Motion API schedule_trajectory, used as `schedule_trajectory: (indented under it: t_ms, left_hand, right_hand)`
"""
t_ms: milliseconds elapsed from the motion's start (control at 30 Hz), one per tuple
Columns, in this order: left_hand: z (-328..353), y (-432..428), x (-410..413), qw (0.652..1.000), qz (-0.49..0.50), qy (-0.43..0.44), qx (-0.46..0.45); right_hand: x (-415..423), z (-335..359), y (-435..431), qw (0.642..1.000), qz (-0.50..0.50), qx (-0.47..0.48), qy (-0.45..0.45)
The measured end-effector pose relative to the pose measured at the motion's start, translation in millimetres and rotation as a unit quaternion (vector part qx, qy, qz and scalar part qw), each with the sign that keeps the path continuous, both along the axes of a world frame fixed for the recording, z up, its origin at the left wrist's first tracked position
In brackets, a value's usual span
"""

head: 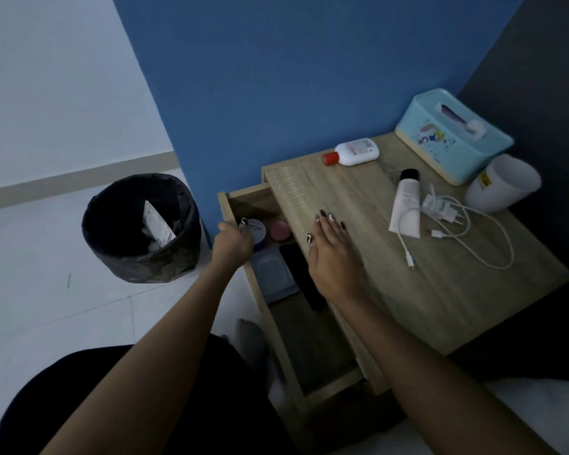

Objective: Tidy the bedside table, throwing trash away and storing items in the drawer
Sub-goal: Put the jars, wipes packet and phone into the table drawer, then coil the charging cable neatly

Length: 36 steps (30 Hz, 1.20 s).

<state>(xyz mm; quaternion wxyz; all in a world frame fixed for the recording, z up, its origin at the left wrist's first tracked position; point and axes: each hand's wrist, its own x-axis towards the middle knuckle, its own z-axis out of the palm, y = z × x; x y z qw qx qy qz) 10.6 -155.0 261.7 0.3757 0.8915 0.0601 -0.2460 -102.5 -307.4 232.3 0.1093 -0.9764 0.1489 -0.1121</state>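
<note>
The wooden bedside table (447, 284) has its drawer (294, 385) pulled out to the left. My left hand (232, 246) is in the drawer's far end, closed around a purple round jar (258, 231). Beside the jar lie a pink round lid (279, 231), a flat blue packet (271, 274) and a dark slim item (304, 277). My right hand (334, 254) hovers flat over the table's left edge, fingers apart, holding nothing. On the tabletop lie a white bottle with a red cap (352, 152), a white tube with a black cap (406, 205) and a white charger with its cable (454, 224).
A black-lined trash bin (142, 228) holding a white wrapper stands on the floor left of the table. A light blue tissue box (454, 136) and a white cup (503, 183) sit at the table's far right. A blue wall rises behind.
</note>
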Motion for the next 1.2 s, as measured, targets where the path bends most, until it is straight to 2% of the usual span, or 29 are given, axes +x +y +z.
schedule_trajectory:
  t_ms: [267,400,567,900,1067,1133,1200]
  left_hand:
    - [-5,-60,6,0.998,-0.040,0.019,-0.038]
    - [-10,-83,5,0.998,-0.024,0.025,-0.058]
    - [-14,-102,11,0.999,-0.018,0.021,-0.030]
    - [-16,-107,11,0.999,-0.051,0.006,0.012]
    - [-17,-101,3,0.998,-0.056,0.031,-0.023]
    - [-16,-101,-8,0.999,-0.028,0.025,-0.011]
    - [-5,-105,-21,1.000,-0.010,-0.018,0.004]
  right_hand:
    - [0,0,1,1.000,0.011,-0.003,-0.007]
    - [1,-3,1,1.000,-0.001,0.017,-0.010]
    - [-2,-1,-1,1.000,0.011,0.023,-0.007]
    - [-4,-5,-1,0.999,0.002,0.037,-0.005]
    - [-8,0,2,0.999,0.009,0.047,0.014]
    - [-9,10,3,0.992,-0.002,0.124,-0.015]
    - [-12,31,-10,0.967,-0.048,0.244,-0.052]
